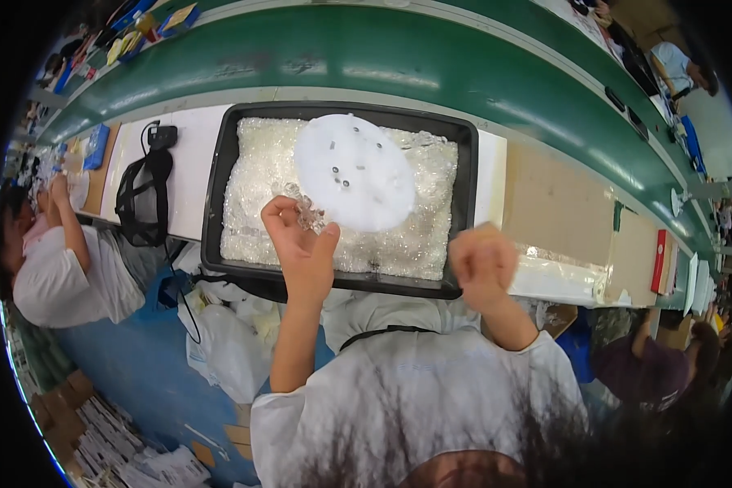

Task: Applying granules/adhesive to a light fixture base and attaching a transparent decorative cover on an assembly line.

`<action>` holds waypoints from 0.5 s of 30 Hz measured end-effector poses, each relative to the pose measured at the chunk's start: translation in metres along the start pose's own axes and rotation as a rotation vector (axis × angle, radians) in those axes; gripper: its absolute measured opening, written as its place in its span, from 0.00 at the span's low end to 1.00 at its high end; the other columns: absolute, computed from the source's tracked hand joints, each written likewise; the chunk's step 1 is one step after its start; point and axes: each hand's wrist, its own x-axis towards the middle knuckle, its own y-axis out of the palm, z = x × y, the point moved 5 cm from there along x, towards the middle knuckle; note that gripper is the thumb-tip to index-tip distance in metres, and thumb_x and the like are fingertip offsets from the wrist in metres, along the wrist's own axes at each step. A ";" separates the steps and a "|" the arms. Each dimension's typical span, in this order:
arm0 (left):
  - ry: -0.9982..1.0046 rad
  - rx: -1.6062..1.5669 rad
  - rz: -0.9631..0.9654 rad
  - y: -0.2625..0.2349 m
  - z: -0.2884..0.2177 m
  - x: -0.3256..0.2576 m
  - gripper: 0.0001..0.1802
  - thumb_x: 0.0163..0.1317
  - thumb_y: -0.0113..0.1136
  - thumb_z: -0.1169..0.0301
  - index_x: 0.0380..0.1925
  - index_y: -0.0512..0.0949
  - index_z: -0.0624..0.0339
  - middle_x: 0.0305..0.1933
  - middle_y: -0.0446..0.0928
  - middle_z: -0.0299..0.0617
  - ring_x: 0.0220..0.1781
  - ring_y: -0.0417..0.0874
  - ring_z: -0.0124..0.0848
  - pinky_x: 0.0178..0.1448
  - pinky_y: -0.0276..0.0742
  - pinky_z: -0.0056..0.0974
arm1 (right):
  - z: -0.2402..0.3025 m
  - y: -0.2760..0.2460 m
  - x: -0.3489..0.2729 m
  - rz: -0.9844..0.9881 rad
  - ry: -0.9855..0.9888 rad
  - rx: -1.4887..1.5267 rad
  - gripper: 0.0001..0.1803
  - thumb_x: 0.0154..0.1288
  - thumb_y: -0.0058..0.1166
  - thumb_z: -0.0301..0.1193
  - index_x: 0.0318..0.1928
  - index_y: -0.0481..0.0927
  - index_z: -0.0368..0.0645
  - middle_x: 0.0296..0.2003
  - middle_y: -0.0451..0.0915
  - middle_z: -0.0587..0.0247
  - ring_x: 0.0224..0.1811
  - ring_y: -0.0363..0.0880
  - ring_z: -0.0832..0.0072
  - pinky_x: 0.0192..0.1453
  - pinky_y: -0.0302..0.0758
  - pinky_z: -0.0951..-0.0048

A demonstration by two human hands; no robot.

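Observation:
My left hand (pixel 303 252) is over the near left part of a black tray (pixel 220 195), its thumb and fingers curled round a small cluster of clear plastic pieces (pixel 309 216). Just beyond the tray's right edge is my right hand (pixel 485 259), fingers curled inward and blurred; whatever it may hold is hidden. Glittering clear small pieces (pixel 256 171) fill the tray. On top of them lies a white oval sheet (pixel 374 199), carrying several small dark and grey parts (pixel 337 170).
A black strap with a small box (pixel 145 191) lies on the bench left of the tray, its cable hanging down. Brown cardboard (pixel 553 199) covers the bench at right. Behind runs a green conveyor belt (pixel 333 61). A person (pixel 77 268) works at left, and white plastic bags (pixel 228 342) hang below.

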 end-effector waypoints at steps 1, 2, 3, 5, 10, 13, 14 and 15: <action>-0.037 0.015 -0.004 -0.005 0.002 0.000 0.31 0.50 0.56 0.87 0.54 0.57 0.57 0.50 0.63 0.41 0.53 0.66 0.28 0.61 0.64 0.35 | 0.007 -0.011 -0.008 -0.223 -0.117 0.244 0.12 0.71 0.46 0.30 0.30 0.77 0.41 0.18 0.68 0.62 0.14 0.60 0.76 0.20 0.56 0.73; -0.044 0.013 -0.004 -0.004 0.000 -0.002 0.31 0.50 0.56 0.87 0.54 0.57 0.57 0.50 0.63 0.41 0.53 0.66 0.28 0.61 0.64 0.35 | 0.011 -0.013 -0.006 -0.226 -0.111 0.240 0.12 0.71 0.46 0.30 0.30 0.77 0.41 0.18 0.68 0.62 0.14 0.60 0.76 0.20 0.56 0.73; -0.064 -0.030 -0.027 -0.001 -0.004 -0.005 0.31 0.50 0.56 0.87 0.53 0.58 0.57 0.49 0.64 0.41 0.53 0.67 0.28 0.60 0.65 0.34 | 0.017 -0.007 0.004 -0.035 -0.089 -0.090 0.14 0.71 0.46 0.31 0.28 0.76 0.40 0.18 0.68 0.63 0.15 0.61 0.77 0.20 0.56 0.74; -0.038 -0.063 -0.022 -0.004 0.001 0.001 0.27 0.54 0.56 0.84 0.52 0.59 0.59 0.50 0.67 0.42 0.54 0.70 0.28 0.59 0.69 0.32 | 0.023 -0.020 0.017 0.020 -0.264 -0.347 0.18 0.72 0.44 0.35 0.24 0.74 0.40 0.18 0.67 0.64 0.17 0.63 0.77 0.21 0.57 0.74; -0.201 -0.251 0.001 0.009 -0.010 0.005 0.28 0.53 0.46 0.87 0.56 0.60 0.62 0.54 0.70 0.45 0.57 0.71 0.29 0.62 0.68 0.35 | 0.042 -0.032 0.035 0.102 -0.435 -0.631 0.09 0.65 0.46 0.27 0.26 0.72 0.39 0.21 0.68 0.59 0.21 0.67 0.67 0.24 0.63 0.67; -0.238 -0.290 0.101 0.005 -0.008 0.007 0.32 0.50 0.42 0.88 0.60 0.58 0.64 0.57 0.70 0.48 0.59 0.71 0.31 0.65 0.66 0.37 | 0.033 -0.047 0.044 0.037 -0.454 -0.567 0.07 0.65 0.45 0.23 0.29 0.74 0.40 0.23 0.72 0.58 0.22 0.69 0.67 0.25 0.66 0.67; -0.267 -0.333 0.119 0.009 -0.011 0.007 0.33 0.50 0.43 0.87 0.61 0.57 0.64 0.59 0.69 0.48 0.61 0.71 0.32 0.66 0.66 0.37 | 0.037 -0.056 0.044 -0.087 -0.505 -0.480 0.11 0.72 0.41 0.25 0.31 0.75 0.41 0.24 0.73 0.61 0.22 0.67 0.73 0.25 0.65 0.72; -0.297 -0.377 0.137 0.012 -0.013 0.006 0.34 0.50 0.44 0.85 0.62 0.56 0.65 0.60 0.69 0.49 0.63 0.71 0.33 0.67 0.65 0.38 | 0.030 -0.039 0.046 0.245 -0.503 -0.814 0.09 0.74 0.44 0.29 0.36 0.76 0.42 0.28 0.77 0.68 0.22 0.67 0.80 0.26 0.65 0.76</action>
